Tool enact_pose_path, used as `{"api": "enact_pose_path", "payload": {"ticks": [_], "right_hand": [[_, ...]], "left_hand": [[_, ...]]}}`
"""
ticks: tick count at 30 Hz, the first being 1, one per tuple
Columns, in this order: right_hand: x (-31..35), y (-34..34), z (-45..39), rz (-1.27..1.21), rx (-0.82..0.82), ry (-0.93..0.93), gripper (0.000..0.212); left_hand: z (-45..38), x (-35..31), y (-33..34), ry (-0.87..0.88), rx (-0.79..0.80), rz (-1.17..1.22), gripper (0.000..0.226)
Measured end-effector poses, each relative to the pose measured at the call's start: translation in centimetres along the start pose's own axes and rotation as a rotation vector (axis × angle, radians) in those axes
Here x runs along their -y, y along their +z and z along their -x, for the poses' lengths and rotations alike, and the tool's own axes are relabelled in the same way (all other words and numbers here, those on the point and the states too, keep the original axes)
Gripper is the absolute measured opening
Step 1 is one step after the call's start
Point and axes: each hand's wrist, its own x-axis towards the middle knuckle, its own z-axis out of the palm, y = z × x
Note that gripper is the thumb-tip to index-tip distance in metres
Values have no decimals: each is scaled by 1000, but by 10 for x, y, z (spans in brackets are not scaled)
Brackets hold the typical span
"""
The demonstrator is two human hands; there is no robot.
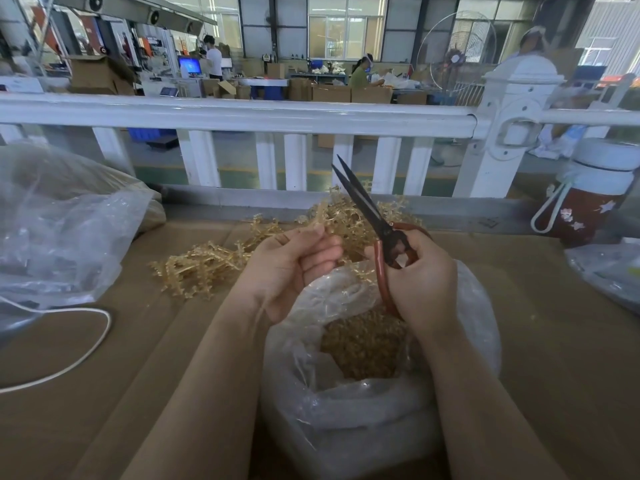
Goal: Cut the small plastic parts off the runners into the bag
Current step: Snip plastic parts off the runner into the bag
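Two bare hands work over a clear plastic bag [346,410] that sits open on the brown worktop [121,393], at about 6 o'clock in the view. The bag is crinkly and see-through. Inside it lies a heap of small cut parts [363,344], golden tan and bumpy like little beads.

The runners [204,265] are thin, see-through yellow sticks with short side twigs. They lie in a messy pile on the worktop from about 10 o'clock to 12 o'clock of the bag, just past the hands.

The left hand [294,268] is curled, its grip pinching one thin yellow runner piece [313,225] between thumb and fingertips. The piece pokes up above the fingers, right over the bag's mouth.

The right hand [420,275] has its grip wrapped round the red handles of the scissors [377,223]. The black blades point up toward 11 o'clock and are a little apart at the tips. They are close to the runner piece, but I cannot tell if they touch it.

A big clear bag [59,230] sits at 9 o'clock, with a white cord [86,355] looping below it. A red and white bottle [588,199] stands at 2 o'clock. A white fence [242,116] runs across behind the worktop.
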Motion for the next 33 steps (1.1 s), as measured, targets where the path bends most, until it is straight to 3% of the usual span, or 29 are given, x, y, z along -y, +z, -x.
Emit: {"api": "enact_pose_path", "payload": {"ticks": [4, 8, 16, 23, 33], "right_hand": [[3, -2, 0, 125, 72, -5, 12], [4, -5, 0, 213, 147, 8, 22], [6, -6, -1, 213, 268, 48, 40], [11, -7, 2, 217, 274, -8, 58], [12, -8, 4, 302, 299, -86, 52]], "left_hand": [[-2, 3, 3, 48, -49, 12, 27], [-3, 2, 2, 97, -81, 45, 19], [-3, 1, 4, 205, -128, 90, 24], [-2, 3, 2, 201, -127, 96, 19], [-2, 6, 3, 147, -121, 131, 16]]}}
